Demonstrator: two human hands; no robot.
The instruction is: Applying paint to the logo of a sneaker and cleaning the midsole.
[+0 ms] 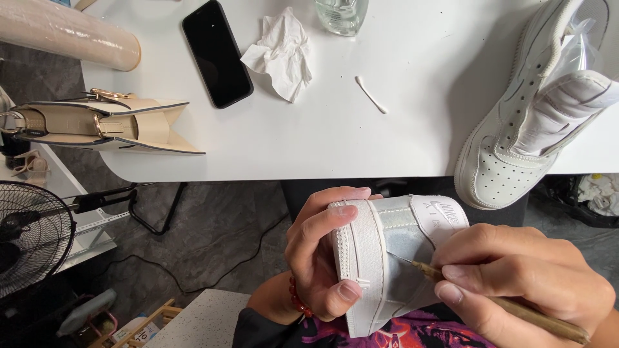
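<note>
My left hand (322,254) grips a white sneaker (393,258) by its sole, heel end turned up toward me, held over my lap below the table edge. My right hand (516,283) pinches a thin wooden-handled tool (509,306), its fine tip touching the grey heel panel of the shoe. A red bead bracelet (300,303) circles my left wrist. The second white sneaker (535,109) lies on the white table (335,142) at the right, its tongue pulled out and clear plastic stuffed inside.
On the table lie a black phone (216,51), a crumpled white tissue (280,55), a cotton swab (371,95) and a glass bottle (342,13). A beige handbag (97,122) and a roll (64,32) sit at the left. A black fan (29,235) stands on the floor.
</note>
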